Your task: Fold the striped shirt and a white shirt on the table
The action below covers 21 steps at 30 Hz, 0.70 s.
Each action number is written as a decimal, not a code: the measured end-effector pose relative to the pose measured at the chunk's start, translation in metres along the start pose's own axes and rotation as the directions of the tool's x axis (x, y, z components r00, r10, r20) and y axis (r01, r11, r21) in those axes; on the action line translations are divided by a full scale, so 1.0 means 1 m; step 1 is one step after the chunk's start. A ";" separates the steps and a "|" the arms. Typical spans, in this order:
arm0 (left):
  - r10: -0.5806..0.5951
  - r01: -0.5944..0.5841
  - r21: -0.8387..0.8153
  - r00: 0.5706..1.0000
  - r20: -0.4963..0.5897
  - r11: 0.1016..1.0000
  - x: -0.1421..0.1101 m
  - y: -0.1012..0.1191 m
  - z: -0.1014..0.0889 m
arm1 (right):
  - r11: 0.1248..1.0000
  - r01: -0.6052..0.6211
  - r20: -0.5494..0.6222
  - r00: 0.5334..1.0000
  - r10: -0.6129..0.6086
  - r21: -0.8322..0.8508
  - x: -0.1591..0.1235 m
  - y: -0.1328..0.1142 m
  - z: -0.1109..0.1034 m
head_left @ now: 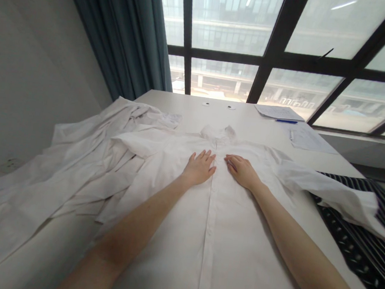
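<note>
A white button-up shirt (236,251) lies front side up and spread out before me, its collar (219,132) at the far end. My left hand (198,167) rests flat on the upper chest of the shirt, fingers stretched out beside the button placket (212,202). Just right of the placket, my right hand (241,169) lies palm down on the cloth with its fingers extended and close together. Neither hand shows anything held in it. One sleeve (342,196) reaches out to the right; the left sleeve lies among other white cloth.
Rumpled white garments (84,150) are heaped on the left of the white table (190,107). Black striped cloth (367,257) lies at the right, partly under the sleeve. Papers (279,112) and a blue pen (286,121) sit at the back right, near the window.
</note>
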<state>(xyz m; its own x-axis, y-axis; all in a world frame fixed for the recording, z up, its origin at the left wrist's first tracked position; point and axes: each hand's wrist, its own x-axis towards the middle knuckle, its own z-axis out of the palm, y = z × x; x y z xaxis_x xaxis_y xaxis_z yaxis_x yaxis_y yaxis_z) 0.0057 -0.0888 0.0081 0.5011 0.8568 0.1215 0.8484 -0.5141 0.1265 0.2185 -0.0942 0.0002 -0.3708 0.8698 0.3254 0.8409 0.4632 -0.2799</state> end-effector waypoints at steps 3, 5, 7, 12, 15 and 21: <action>-0.031 0.030 0.016 0.999 0.029 0.999 0.002 -0.003 -0.001 | 1.000 -0.018 -0.002 1.000 0.018 -0.003 0.000 0.000 -0.001; -0.061 0.060 0.031 0.997 0.049 0.998 0.004 -0.008 -0.002 | 1.000 -0.028 0.000 1.000 0.028 -0.005 -0.001 -0.001 -0.002; -0.100 0.097 0.041 0.994 0.054 0.994 0.005 -0.014 -0.002 | 0.999 -0.038 0.004 0.999 0.038 -0.008 0.000 -0.002 -0.002; -0.179 0.178 0.041 0.984 0.024 0.983 0.009 -0.025 0.000 | 0.994 -0.105 0.014 0.994 0.106 -0.043 -0.002 0.002 0.000; -0.177 0.177 0.038 0.984 0.007 0.983 0.010 -0.027 0.003 | 0.978 -0.192 0.017 0.981 0.194 -0.082 -0.006 0.011 0.002; -0.172 0.171 0.053 0.985 0.005 0.984 0.009 -0.025 0.005 | 0.946 -0.310 0.044 0.948 0.315 -0.099 -0.004 0.042 -0.003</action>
<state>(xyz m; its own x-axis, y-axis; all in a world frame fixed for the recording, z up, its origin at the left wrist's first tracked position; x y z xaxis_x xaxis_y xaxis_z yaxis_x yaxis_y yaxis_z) -0.0100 -0.0686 0.0010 0.3486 0.9327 0.0928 0.9296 -0.3567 0.0928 0.2567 -0.0789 -0.0104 -0.1037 0.9780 0.1808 0.9492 0.1516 -0.2759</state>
